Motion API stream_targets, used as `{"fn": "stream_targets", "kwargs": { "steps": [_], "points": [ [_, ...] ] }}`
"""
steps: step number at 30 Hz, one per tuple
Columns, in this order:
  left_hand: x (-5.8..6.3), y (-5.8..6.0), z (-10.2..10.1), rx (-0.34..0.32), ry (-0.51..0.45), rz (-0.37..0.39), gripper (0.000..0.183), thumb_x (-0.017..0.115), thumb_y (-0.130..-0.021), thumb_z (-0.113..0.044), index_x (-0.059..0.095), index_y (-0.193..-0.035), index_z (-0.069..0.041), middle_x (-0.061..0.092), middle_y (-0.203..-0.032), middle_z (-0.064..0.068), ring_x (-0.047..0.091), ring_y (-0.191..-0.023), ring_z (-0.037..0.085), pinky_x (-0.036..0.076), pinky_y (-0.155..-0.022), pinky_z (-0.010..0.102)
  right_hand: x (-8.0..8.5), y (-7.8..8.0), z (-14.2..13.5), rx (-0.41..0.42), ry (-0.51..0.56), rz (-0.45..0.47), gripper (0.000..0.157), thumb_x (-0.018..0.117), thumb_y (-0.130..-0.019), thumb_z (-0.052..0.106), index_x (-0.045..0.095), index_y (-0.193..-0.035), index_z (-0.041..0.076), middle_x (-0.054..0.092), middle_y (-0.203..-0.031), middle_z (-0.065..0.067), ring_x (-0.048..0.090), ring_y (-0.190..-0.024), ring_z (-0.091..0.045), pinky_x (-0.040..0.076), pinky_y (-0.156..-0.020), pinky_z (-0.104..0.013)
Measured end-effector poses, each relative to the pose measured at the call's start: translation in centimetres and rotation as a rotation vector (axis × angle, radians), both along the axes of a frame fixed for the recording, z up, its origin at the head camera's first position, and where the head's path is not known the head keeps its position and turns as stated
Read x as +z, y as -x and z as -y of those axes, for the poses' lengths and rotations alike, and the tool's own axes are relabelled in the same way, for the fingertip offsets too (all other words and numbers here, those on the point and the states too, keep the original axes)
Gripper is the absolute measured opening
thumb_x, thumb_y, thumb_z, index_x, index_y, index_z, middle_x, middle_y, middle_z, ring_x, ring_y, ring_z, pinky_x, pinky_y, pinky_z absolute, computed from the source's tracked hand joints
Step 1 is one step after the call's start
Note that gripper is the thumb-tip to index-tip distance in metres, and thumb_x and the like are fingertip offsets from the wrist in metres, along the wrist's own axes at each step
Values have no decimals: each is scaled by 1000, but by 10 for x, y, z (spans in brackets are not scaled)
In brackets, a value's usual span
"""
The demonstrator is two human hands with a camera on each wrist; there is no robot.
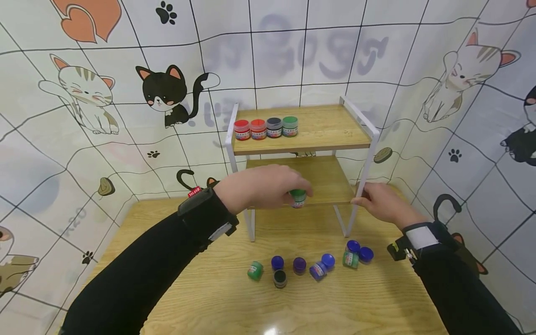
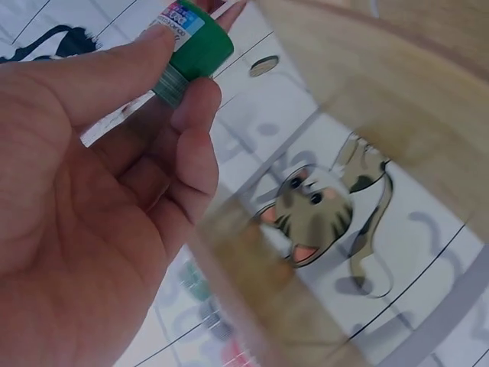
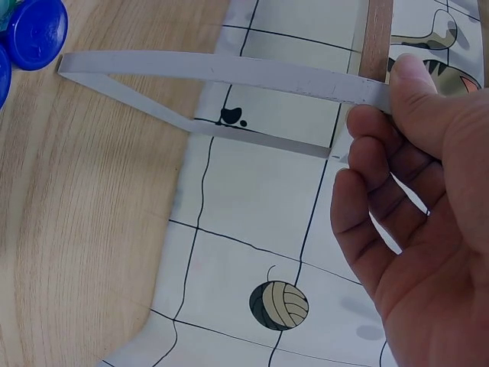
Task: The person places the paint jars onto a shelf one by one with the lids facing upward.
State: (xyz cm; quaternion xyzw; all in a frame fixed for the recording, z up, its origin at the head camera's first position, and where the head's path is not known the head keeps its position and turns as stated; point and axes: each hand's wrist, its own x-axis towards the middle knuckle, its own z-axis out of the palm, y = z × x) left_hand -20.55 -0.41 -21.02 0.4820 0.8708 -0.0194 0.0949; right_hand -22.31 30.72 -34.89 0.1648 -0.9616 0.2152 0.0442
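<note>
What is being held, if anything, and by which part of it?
The left grip pinches a green jar by its sides, near the upper end. The right grip holds the white shelf frame by its right front leg, partway up.

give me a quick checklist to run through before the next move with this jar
1. Left hand has a grip on the green jar: ok, thumb and fingers pinch it.
2. Right hand is on the rack leg: ok, thumb and fingers hold it.
3. Bare wood shows on the lower shelf: ok, to the right of the jar.
4. Green jar rests on the lower shelf: cannot tell, the contact isn't clear.
5. Top row stands upright: ok, four jars side by side.
6. No jars left on the table: not ok, several sit in front of the rack.
</note>
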Motion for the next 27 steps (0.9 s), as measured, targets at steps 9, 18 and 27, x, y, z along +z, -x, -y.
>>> {"fn": "stream_targets", "kwargs": {
  "steps": [9,18,27],
  "points": [
    [35,2,-5,16,-51,-63,37,58,-98,-18,56,-135,-24,59,-133,-4,53,-121,9,44,-103,27,1,0,1,1,-19,-10,18,66,-93,20,63,-91,2,59,-73,-4,50,-65,-16,40,-57,-29],
    [56,14,-17,42,-107,-146,37,55,-99,-19,55,-135,-28,58,-134,-5,49,-122,13,43,-103,28,0,0,-1,12,-14,-12,18,67,-92,19,62,-91,1,57,-72,-3,49,-65,-16,40,-57,-29],
    [64,39,-26,80,-141,-211,41,56,-98,-14,53,-138,-25,57,-138,-5,46,-125,17,38,-108,31,3,1,0,5,-19,-11,17,67,-92,18,63,-90,2,58,-71,-3,48,-64,-16,38,-56,-29]
  ]
}}
